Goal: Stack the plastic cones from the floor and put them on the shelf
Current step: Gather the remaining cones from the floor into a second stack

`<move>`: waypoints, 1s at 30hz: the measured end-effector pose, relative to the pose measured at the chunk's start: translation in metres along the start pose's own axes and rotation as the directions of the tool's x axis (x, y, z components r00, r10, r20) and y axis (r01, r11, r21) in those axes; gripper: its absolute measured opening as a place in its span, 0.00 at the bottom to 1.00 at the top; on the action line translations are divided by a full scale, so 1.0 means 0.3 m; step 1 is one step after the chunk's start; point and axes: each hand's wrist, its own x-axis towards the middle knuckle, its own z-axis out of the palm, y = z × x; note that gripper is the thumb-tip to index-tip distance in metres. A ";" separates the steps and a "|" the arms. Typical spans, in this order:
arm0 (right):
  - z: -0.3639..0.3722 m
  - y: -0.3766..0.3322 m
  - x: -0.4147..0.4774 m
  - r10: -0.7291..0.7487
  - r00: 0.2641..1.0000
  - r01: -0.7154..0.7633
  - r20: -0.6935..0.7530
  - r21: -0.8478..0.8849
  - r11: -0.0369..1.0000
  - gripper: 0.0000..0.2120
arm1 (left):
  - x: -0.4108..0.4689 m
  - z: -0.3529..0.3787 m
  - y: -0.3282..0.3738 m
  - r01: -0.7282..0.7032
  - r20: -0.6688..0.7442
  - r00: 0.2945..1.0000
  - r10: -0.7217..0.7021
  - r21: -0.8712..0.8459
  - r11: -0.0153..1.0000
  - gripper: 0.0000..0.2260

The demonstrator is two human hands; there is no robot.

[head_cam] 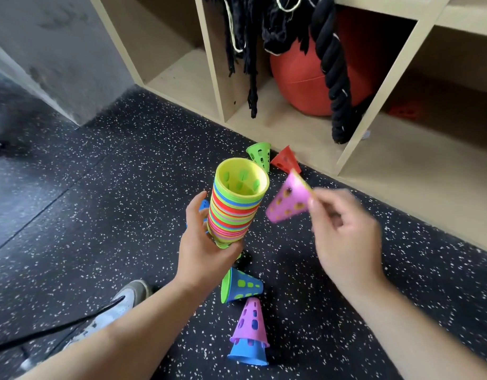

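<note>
stack of cones in the left hand, one pink cone in the right

the stack of cones (236, 207) is off the floor, near the middle of the view, tilted with its wide mouths up and toward the shelf. a yellow-green cone lies innermost; bands of red, green, blue and pink rims show below it. the left hand (206, 245) grasps the stack at its narrow lower end, fingers curled round it. just to the right, apart from the stack, a pink cone (287, 202) hangs on a slant, pinched near its wide rim by the fingertips of the right hand (343, 231), which is blurred.

loose cones lie on the speckled floor (99, 187). a green cone (260, 154) and a red cone (286, 160) rest beside the foot of the shelf (374, 86). nearer the person, a blue cone (243, 285) lies on its side with a green rim showing at its mouth. a purple cone (250, 322) sits over another blue one (249, 353).

one shelf compartment holds a red ball (299, 78), with a black rope (332, 64) hanging in front of it. a shoe (124, 300) shows at lower left.
</note>
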 end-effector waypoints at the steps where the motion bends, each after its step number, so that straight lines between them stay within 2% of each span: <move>1: -0.023 -0.047 0.046 -0.134 0.989 0.136 -0.068 0.036 0.990 0.06 | 0.000 0.000 0.001 0.002 -0.002 1.000 -0.002 -0.004 1.000 0.43; 3: -0.049 -0.132 0.124 -0.345 0.928 0.355 -0.140 0.052 0.934 0.07 | 0.003 0.003 0.003 0.008 -0.005 1.000 -0.008 -0.013 1.000 0.43; 5: -0.045 -0.191 0.179 -0.500 0.854 0.507 -0.144 0.010 0.862 0.07 | 0.005 0.003 0.006 0.014 -0.005 1.000 -0.014 -0.023 1.000 0.43; 8: 0.008 -0.224 0.208 -0.622 0.783 0.622 -0.007 0.010 0.783 0.08 | 0.013 -0.001 0.014 -0.002 -0.001 1.000 0.002 -0.038 0.999 0.44; 10: 0.045 -0.219 0.200 -0.595 0.798 0.590 0.100 0.078 0.804 0.10 | 0.021 -0.008 0.015 -0.017 -0.019 1.000 0.016 -0.055 0.998 0.44; 12: 0.066 -0.197 0.199 -0.504 0.860 0.494 0.080 0.118 0.861 0.10 | 0.031 -0.021 0.006 -0.016 -0.050 0.999 0.012 -0.073 0.997 0.43; 14: 0.090 -0.157 0.224 -0.407 0.912 0.402 0.050 0.084 0.912 0.08 | 0.038 -0.047 -0.011 -0.002 -0.079 0.997 -0.004 -0.086 0.996 0.43; 15: 0.112 -0.130 0.245 -0.367 0.927 0.364 0.083 0.047 0.930 0.08 | 0.043 -0.063 -0.023 0.006 -0.090 0.996 -0.014 -0.088 0.996 0.42; 17: 0.182 -0.081 0.290 -0.309 0.921 0.323 0.236 -0.025 0.946 0.09 | 0.056 -0.096 -0.053 0.028 -0.117 0.992 -0.037 -0.082 0.996 0.41; 20: 0.326 -0.032 0.330 -0.228 0.810 0.359 0.541 -0.148 0.922 0.11 | 0.076 -0.133 -0.096 0.070 -0.181 0.980 -0.081 -0.065 0.995 0.36; 23: 0.464 -0.003 0.334 -0.068 0.596 0.449 0.800 -0.262 0.854 0.18 | 0.096 -0.157 -0.129 0.102 -0.240 0.965 -0.110 -0.047 0.994 0.32; 25: 0.535 0.021 0.336 -0.033 0.511 0.529 0.859 -0.284 0.800 0.23 | 0.111 -0.169 -0.150 0.111 -0.256 0.960 -0.117 -0.037 0.993 0.33; 27: 0.582 0.057 0.347 -0.022 0.439 0.603 0.898 -0.276 0.748 0.24 | 0.126 -0.182 -0.174 0.116 -0.258 0.958 -0.122 -0.038 0.993 0.33; 29: 0.604 0.095 0.355 -0.033 0.377 0.658 0.926 -0.242 0.713 0.18 | 0.141 -0.191 -0.194 0.119 -0.248 0.961 -0.125 -0.039 0.992 0.34; 30: 0.604 0.115 0.358 -0.046 0.382 0.656 0.923 -0.235 0.717 0.14 | 0.147 -0.193 -0.201 0.120 -0.242 0.962 -0.127 -0.043 0.992 0.33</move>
